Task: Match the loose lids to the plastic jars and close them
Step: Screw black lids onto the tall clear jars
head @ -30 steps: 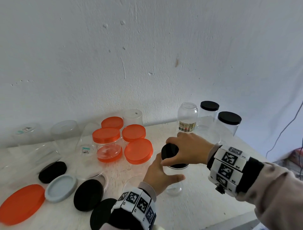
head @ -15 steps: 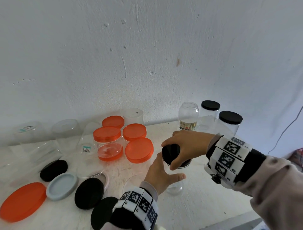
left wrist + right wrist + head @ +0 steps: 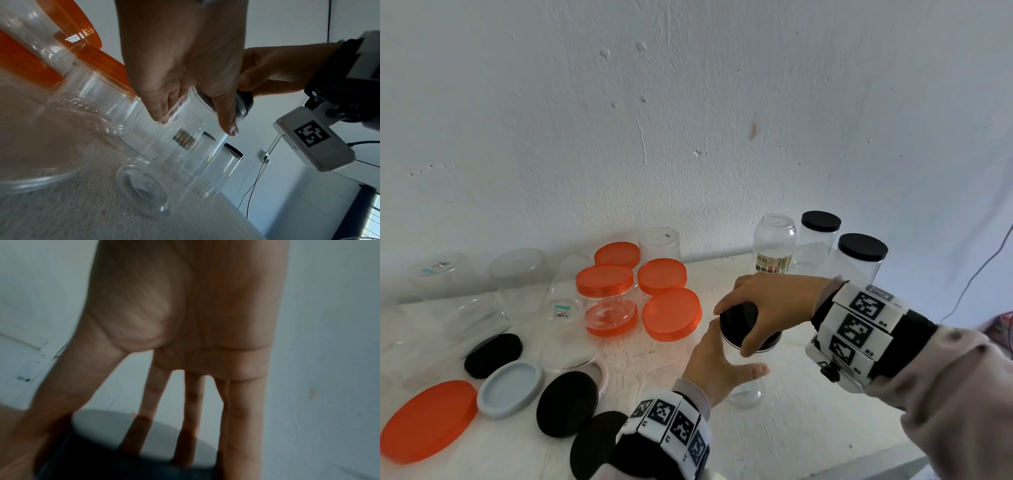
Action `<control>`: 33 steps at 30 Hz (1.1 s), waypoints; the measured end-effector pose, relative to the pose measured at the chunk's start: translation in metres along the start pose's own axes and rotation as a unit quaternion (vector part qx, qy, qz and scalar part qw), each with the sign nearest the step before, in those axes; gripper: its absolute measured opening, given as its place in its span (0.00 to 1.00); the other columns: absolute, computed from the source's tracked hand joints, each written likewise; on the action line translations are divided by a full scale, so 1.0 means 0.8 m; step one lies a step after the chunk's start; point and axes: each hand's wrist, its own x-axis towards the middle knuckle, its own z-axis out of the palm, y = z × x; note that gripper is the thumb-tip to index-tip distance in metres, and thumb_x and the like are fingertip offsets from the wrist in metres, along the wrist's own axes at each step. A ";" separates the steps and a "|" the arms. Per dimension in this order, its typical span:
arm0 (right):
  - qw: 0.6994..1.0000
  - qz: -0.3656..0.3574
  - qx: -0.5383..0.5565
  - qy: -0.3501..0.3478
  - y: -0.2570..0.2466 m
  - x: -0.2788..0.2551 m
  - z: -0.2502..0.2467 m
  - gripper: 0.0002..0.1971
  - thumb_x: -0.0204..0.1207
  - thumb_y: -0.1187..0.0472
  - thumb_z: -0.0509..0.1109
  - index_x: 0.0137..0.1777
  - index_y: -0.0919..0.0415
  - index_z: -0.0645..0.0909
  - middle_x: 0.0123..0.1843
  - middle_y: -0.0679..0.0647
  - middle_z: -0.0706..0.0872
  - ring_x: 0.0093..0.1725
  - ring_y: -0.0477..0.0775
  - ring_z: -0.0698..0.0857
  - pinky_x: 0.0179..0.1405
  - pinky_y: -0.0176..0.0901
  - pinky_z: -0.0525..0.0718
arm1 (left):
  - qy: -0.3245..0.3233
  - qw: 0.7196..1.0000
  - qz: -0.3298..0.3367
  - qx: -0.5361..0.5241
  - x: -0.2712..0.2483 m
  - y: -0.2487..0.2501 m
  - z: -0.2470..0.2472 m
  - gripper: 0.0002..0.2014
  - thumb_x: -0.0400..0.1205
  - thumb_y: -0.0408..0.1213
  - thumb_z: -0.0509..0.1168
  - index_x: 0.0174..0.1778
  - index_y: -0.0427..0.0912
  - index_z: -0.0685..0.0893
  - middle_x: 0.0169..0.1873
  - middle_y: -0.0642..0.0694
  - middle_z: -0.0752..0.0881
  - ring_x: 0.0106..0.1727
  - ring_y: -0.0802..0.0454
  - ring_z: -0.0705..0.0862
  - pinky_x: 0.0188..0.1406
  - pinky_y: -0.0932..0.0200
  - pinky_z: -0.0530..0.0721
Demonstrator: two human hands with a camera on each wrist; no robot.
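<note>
both hands work one clear jar (image 3: 744, 387) standing upright near the front edge of the table (image 3: 808, 428), right of centre. right hand (image 3: 774, 305) reaches in from the right and clamps its fingers and thumb round the rim of the black lid (image 3: 739, 318) sitting on the jar's mouth; left hand (image 3: 717, 363) wraps the jar's wall just below, thumb across the front. lid lies directly under the right palm, its turning axis straight up along the jar, so the twist looks like the right hand's job while the left braces. jar looks empty. two jars with black lids (image 3: 861, 248) stand closed at the back right corner; orange-lidded jars (image 3: 604, 284) cluster mid-table, also empty as far as i can see. loose lids (image 3: 510, 389) lie along the front left edge.
</note>
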 end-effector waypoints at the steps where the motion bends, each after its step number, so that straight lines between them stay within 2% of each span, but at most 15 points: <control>1: 1.000 0.007 -0.005 0.012 0.000 0.001 0.002 0.35 0.65 0.37 0.76 0.74 0.37 0.71 0.60 0.43 0.74 0.60 0.46 0.73 0.61 0.43 0.78 | 0.000 1.000 -0.002 -0.005 0.000 0.000 0.000 0.42 0.65 0.50 0.80 0.72 0.50 0.67 0.65 0.55 0.79 0.66 0.56 0.77 0.67 0.58 0.76; 4: 0.998 0.042 -0.014 0.044 -0.002 0.004 0.010 0.36 0.65 0.29 0.71 0.72 0.40 0.72 0.53 0.44 0.72 0.57 0.49 0.76 0.54 0.41 0.77 | 0.002 1.000 0.000 -0.009 0.000 -0.002 0.000 0.40 0.65 0.50 0.80 0.71 0.51 0.68 0.62 0.58 0.79 0.63 0.60 0.77 0.58 0.67 0.75; 6: 0.997 0.064 -0.016 0.040 -0.005 0.006 0.011 0.36 0.64 0.27 0.70 0.71 0.41 0.72 0.54 0.46 0.72 0.58 0.52 0.77 0.56 0.44 0.80 | 0.002 1.000 0.002 -0.010 0.000 -0.004 0.000 0.40 0.66 0.49 0.80 0.70 0.52 0.68 0.61 0.59 0.79 0.62 0.60 0.77 0.54 0.71 0.73; 8: 0.997 0.074 -0.016 0.010 -0.008 0.007 0.006 0.37 0.64 0.30 0.72 0.73 0.40 0.69 0.56 0.46 0.71 0.61 0.53 0.77 0.59 0.48 0.81 | 0.001 1.000 -0.001 -0.011 0.000 -0.005 0.000 0.39 0.66 0.49 0.80 0.70 0.52 0.68 0.62 0.58 0.79 0.63 0.59 0.77 0.56 0.69 0.73; 10: 0.997 0.063 -0.008 -0.038 -0.009 0.006 -0.001 0.39 0.64 0.37 0.77 0.75 0.37 0.66 0.60 0.45 0.69 0.64 0.52 0.75 0.61 0.51 0.81 | 0.003 1.000 -0.004 -0.006 0.001 -0.004 0.001 0.40 0.65 0.50 0.80 0.71 0.53 0.67 0.63 0.57 0.79 0.65 0.58 0.76 0.61 0.64 0.74; 13: 0.998 0.027 0.001 -0.056 -0.006 0.004 -0.009 0.38 0.64 0.46 0.81 0.74 0.35 0.68 0.62 0.43 0.70 0.64 0.50 0.73 0.62 0.49 0.81 | 0.007 1.000 -0.004 0.004 0.001 -0.004 0.001 0.42 0.65 0.51 0.80 0.72 0.53 0.65 0.65 0.57 0.77 0.66 0.58 0.75 0.64 0.64 0.71; 16: 0.999 0.029 0.008 -0.025 -0.001 0.003 -0.006 0.36 0.63 0.40 0.79 0.72 0.35 0.71 0.58 0.41 0.71 0.60 0.46 0.72 0.59 0.45 0.81 | 0.005 1.000 -0.001 0.001 0.001 -0.003 0.002 0.41 0.65 0.51 0.80 0.71 0.52 0.67 0.64 0.57 0.78 0.65 0.57 0.76 0.62 0.64 0.73; 18: 0.999 0.051 0.006 0.001 -0.001 0.004 0.001 0.36 0.63 0.33 0.75 0.71 0.38 0.72 0.56 0.42 0.73 0.58 0.48 0.76 0.49 0.41 0.84 | 0.004 1.000 -0.001 -0.005 0.000 -0.003 0.002 0.40 0.66 0.50 0.80 0.71 0.52 0.68 0.63 0.57 0.79 0.64 0.58 0.77 0.60 0.65 0.74; 20: 0.997 0.077 0.003 0.031 -0.003 0.006 0.008 0.36 0.64 0.27 0.70 0.70 0.43 0.73 0.52 0.44 0.74 0.48 0.48 0.79 0.32 0.35 0.77 | 0.007 1.000 0.001 -0.007 0.000 -0.003 0.001 0.40 0.66 0.49 0.80 0.72 0.52 0.68 0.62 0.57 0.79 0.63 0.59 0.76 0.57 0.69 0.72; 21: 0.995 0.087 0.000 0.040 -0.005 0.007 0.010 0.37 0.64 0.26 0.68 0.69 0.45 0.73 0.51 0.45 0.75 0.42 0.46 0.78 0.29 0.34 0.74 | 0.008 1.000 0.003 -0.006 0.000 -0.003 0.001 0.40 0.66 0.49 0.80 0.72 0.52 0.68 0.62 0.58 0.78 0.63 0.60 0.75 0.55 0.72 0.70; 23: 0.995 0.098 -0.004 0.033 -0.006 0.007 0.009 0.38 0.64 0.25 0.67 0.70 0.46 0.72 0.51 0.46 0.76 0.41 0.45 0.78 0.33 0.36 0.78 | 0.006 1.000 0.005 -0.004 0.000 -0.004 0.001 0.40 0.66 0.49 0.80 0.72 0.52 0.68 0.62 0.59 0.77 0.63 0.60 0.75 0.54 0.74 0.69; 25: 0.995 0.097 0.003 -0.011 -0.006 0.006 0.002 0.40 0.63 0.28 0.72 0.74 0.42 0.68 0.57 0.45 0.74 0.55 0.51 0.79 0.52 0.45 0.83 | 0.006 1.000 0.001 -0.010 0.000 -0.004 0.001 0.40 0.66 0.49 0.80 0.72 0.53 0.68 0.62 0.59 0.78 0.63 0.59 0.76 0.57 0.70 0.72; 27: 0.996 0.071 0.015 -0.055 -0.007 0.003 -0.004 0.41 0.63 0.37 0.78 0.76 0.36 0.64 0.62 0.43 0.70 0.65 0.52 0.74 0.62 0.50 0.81 | 0.008 1.000 -0.007 -0.007 0.000 -0.004 0.002 0.41 0.65 0.49 0.80 0.72 0.52 0.67 0.64 0.57 0.78 0.65 0.57 0.76 0.64 0.62 0.75; 30: 0.998 0.035 0.007 -0.051 -0.007 0.004 -0.008 0.38 0.64 0.45 0.80 0.74 0.37 0.68 0.63 0.43 0.70 0.64 0.50 0.72 0.61 0.47 0.81 | 0.009 1.000 -0.004 -0.003 0.000 -0.003 0.002 0.41 0.66 0.50 0.80 0.72 0.51 0.67 0.65 0.56 0.78 0.66 0.57 0.76 0.67 0.61 0.73; 33: 0.998 0.057 -0.008 -0.018 -0.004 0.007 -0.002 0.37 0.64 0.35 0.76 0.72 0.40 0.70 0.58 0.43 0.72 0.61 0.49 0.75 0.55 0.43 0.81 | 0.007 1.000 -0.006 -0.007 0.000 -0.003 0.002 0.40 0.66 0.49 0.80 0.71 0.51 0.68 0.63 0.56 0.79 0.65 0.57 0.77 0.64 0.62 0.75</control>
